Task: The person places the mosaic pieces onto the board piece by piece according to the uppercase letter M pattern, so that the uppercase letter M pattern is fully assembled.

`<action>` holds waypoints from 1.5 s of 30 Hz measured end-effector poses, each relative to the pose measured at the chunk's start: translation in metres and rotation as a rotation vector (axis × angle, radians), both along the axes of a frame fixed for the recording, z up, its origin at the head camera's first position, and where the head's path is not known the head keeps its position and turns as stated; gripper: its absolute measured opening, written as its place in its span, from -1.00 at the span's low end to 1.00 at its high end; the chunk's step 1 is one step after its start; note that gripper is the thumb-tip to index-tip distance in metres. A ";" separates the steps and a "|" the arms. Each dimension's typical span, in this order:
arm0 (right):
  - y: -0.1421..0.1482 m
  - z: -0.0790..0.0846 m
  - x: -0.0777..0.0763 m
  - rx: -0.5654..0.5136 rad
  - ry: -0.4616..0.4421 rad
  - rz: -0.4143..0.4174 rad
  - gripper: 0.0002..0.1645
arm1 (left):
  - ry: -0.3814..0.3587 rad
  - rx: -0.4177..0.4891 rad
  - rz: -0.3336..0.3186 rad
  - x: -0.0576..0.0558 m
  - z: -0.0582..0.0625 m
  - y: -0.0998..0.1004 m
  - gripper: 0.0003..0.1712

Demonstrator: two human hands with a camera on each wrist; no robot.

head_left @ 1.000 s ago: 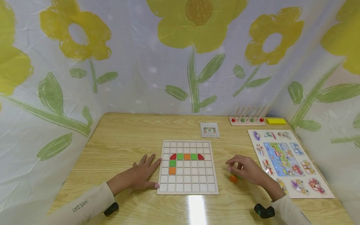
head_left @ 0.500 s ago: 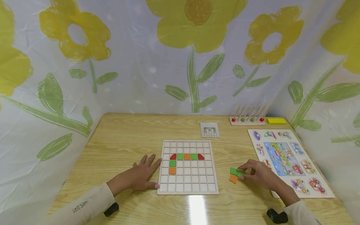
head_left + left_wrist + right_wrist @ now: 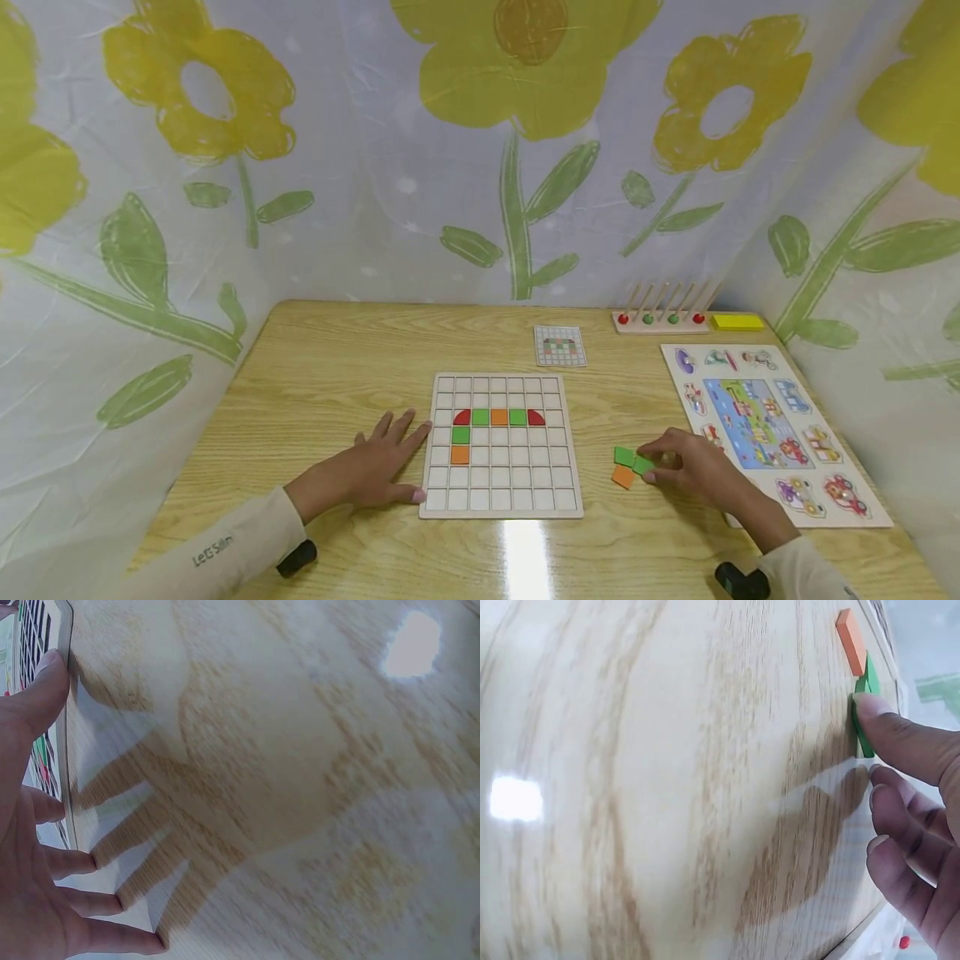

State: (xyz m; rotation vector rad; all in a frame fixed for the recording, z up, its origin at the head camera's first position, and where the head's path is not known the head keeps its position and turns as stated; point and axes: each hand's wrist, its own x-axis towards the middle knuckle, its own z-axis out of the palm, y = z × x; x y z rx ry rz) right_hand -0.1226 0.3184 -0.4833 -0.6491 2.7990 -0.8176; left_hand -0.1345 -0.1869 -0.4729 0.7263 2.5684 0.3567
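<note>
My left hand lies spread on the table, thumb and index fingertip at the left edge of the white grid board. The left wrist view shows those fingers straight. On the board, red, green and orange pieces form a row, with a green and an orange square below its left end. Right of the board, my right hand pinches a green square tile between thumb and index finger, low at the tabletop. Another green tile and an orange tile lie right beside it.
A small pattern card lies behind the board. At the back right stand a peg rack with red and green beads and a yellow block. A picture puzzle board lies at the right, partly under my right forearm.
My right hand has moved right and a little nearer, uncovering the tiles. The green tile at its fingertips has come slightly away from the other green one. My left hand has stayed put.
</note>
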 end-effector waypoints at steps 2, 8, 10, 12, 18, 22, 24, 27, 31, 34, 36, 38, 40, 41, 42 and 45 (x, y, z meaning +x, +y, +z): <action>0.000 0.000 0.001 -0.006 -0.011 0.000 -0.59 | 0.004 -0.002 0.001 0.000 0.000 0.000 0.15; -0.002 0.000 0.002 -0.046 -0.055 0.001 -0.57 | 0.017 -0.013 0.008 -0.001 -0.002 0.000 0.15; -0.002 0.000 0.003 -0.050 -0.069 -0.004 -0.58 | 0.017 -0.010 0.008 -0.001 -0.002 0.000 0.15; -0.002 0.000 0.003 -0.049 -0.081 -0.012 -0.59 | 0.016 -0.008 0.008 -0.001 -0.003 0.000 0.15; -0.004 0.000 0.004 -0.063 -0.065 -0.007 -0.65 | 0.008 -0.020 0.007 -0.001 -0.002 -0.001 0.15; -0.007 0.000 0.004 -0.051 -0.076 -0.017 -0.69 | 0.002 -0.024 0.004 -0.001 -0.001 -0.002 0.15; -0.007 0.001 0.003 -0.051 -0.095 -0.023 -0.70 | 0.001 -0.025 0.003 -0.001 0.001 -0.001 0.15; -0.008 0.002 0.003 -0.054 -0.126 -0.039 -0.71 | -0.001 -0.015 0.000 -0.001 0.002 -0.001 0.14; -0.009 0.002 0.002 -0.055 -0.153 -0.043 -0.72 | -0.008 -0.004 -0.001 -0.001 0.004 0.000 0.14; -0.010 0.002 0.001 -0.060 -0.150 -0.031 -0.74 | -0.012 -0.014 0.002 -0.001 0.005 0.000 0.15; -0.011 0.001 0.001 -0.062 -0.142 -0.033 -0.76 | -0.015 -0.018 0.004 -0.001 0.004 0.000 0.14; -0.011 0.000 0.000 -0.063 -0.132 -0.029 -0.78 | -0.014 -0.018 0.006 -0.001 0.004 0.000 0.14; -0.011 0.001 0.000 -0.062 -0.120 -0.032 -0.79 | -0.013 -0.019 0.006 -0.001 0.003 0.000 0.14; -0.011 0.001 0.000 -0.060 -0.113 -0.030 -0.79 | -0.013 -0.020 0.005 -0.001 0.003 0.000 0.14; -0.011 0.001 0.000 -0.060 -0.106 -0.030 -0.78 | -0.011 -0.020 0.004 -0.001 0.003 0.000 0.14; -0.011 0.004 0.000 -0.052 -0.090 -0.029 -0.75 | -0.015 -0.020 0.003 -0.001 0.003 0.000 0.14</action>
